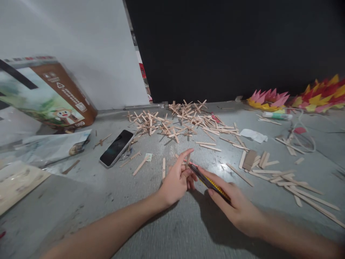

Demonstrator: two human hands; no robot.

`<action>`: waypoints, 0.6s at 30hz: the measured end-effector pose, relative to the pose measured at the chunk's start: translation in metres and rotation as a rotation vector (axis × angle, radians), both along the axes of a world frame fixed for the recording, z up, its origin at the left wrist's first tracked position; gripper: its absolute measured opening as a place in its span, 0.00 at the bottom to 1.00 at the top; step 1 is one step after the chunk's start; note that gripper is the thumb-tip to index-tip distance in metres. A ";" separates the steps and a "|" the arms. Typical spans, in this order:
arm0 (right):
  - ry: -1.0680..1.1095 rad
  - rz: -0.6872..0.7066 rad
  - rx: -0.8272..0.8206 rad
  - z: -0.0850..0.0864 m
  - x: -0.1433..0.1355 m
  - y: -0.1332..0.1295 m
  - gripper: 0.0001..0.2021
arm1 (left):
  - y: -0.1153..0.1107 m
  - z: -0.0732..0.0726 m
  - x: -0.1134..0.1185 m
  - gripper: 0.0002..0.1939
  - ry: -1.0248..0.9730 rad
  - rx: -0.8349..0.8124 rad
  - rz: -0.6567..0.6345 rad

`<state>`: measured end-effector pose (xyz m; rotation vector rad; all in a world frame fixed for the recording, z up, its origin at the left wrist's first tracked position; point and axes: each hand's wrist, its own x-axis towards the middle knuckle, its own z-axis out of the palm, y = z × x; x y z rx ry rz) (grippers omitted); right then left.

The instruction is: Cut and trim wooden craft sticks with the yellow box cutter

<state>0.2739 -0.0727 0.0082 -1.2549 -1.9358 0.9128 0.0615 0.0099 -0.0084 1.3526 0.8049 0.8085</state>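
My left hand (175, 180) is closed on a short wooden craft stick (188, 160), pinched upright at the fingers. In my right hand (237, 205) is a black and yellow utility knife (211, 183), its front end touching or very near the craft stick. A reddish bit shows where the two meet, too small to make out. Just left of my left hand lies another craft stick (164, 169). Beyond both hands is a pile of craft sticks (153, 122), many joined into crosses.
A phone (117, 147) lies to the left, near a printed bag (64, 97) and plastic packets (59, 147). Loose sticks (304, 187) spread on the right, with a white paper scrap (253, 135), a glue-like tube (277, 116), a cable (314, 138) and folded-paper pieces (268, 100). A black panel (237, 46) stands behind.
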 end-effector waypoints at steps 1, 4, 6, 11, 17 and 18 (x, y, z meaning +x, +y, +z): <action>0.044 0.009 -0.038 0.000 0.000 0.002 0.28 | 0.000 0.000 0.000 0.34 0.004 -0.009 -0.001; 0.165 0.001 -0.106 0.001 0.001 0.005 0.26 | 0.001 0.001 -0.001 0.34 0.020 -0.027 -0.001; 0.222 -0.027 -0.162 0.000 0.002 0.006 0.26 | 0.003 0.002 -0.002 0.33 0.034 -0.037 -0.005; 0.291 -0.072 -0.305 -0.003 0.004 0.007 0.28 | 0.005 0.007 -0.003 0.35 0.027 -0.094 -0.035; 0.046 -0.036 0.002 -0.001 -0.002 -0.001 0.27 | 0.001 0.002 -0.004 0.34 0.083 0.007 -0.024; -0.016 -0.041 0.032 -0.001 -0.003 -0.003 0.28 | 0.000 0.000 -0.004 0.34 0.112 0.057 -0.016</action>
